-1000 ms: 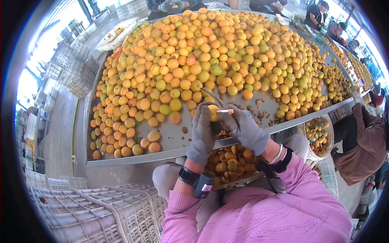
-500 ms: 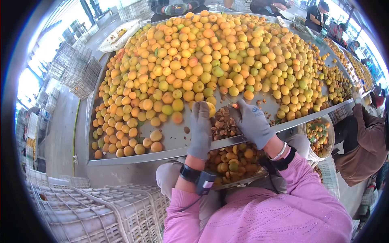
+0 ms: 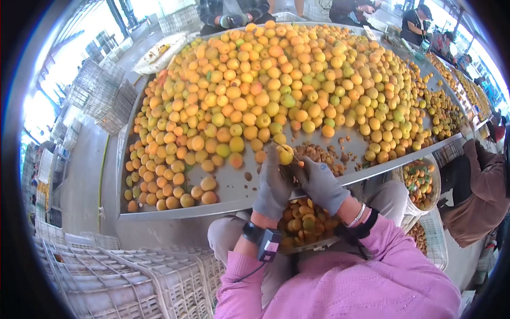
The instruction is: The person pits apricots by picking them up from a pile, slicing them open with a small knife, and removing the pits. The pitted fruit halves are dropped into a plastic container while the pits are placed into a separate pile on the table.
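Observation:
My left hand (image 3: 274,183), in a grey glove, holds a yellow apricot (image 3: 285,154) between thumb and fingers, just above the table's front edge. My right hand (image 3: 323,183), also gloved, is closed on a small thin-bladed knife (image 3: 300,164); its orange-red end shows at the fingers, and the thin blade lies against the apricot. Most of the handle is hidden in the glove. Brown apricot stones (image 3: 319,154) lie heaped on the metal behind my right hand. Below the edge, a container of cut apricots (image 3: 305,220) sits between my knees.
A big pile of apricots (image 3: 255,85) covers much of the metal table (image 3: 212,204), which has a raised rim. White plastic crates (image 3: 122,271) stand at lower left. A basket of apricots (image 3: 419,181) is at right, beside a person in brown (image 3: 481,196). Other people sit across the table.
My left hand has moved slightly right and now shows the apricot at its fingertips. My right hand has come down and left, bringing the knife against the apricot and uncovering more stones.

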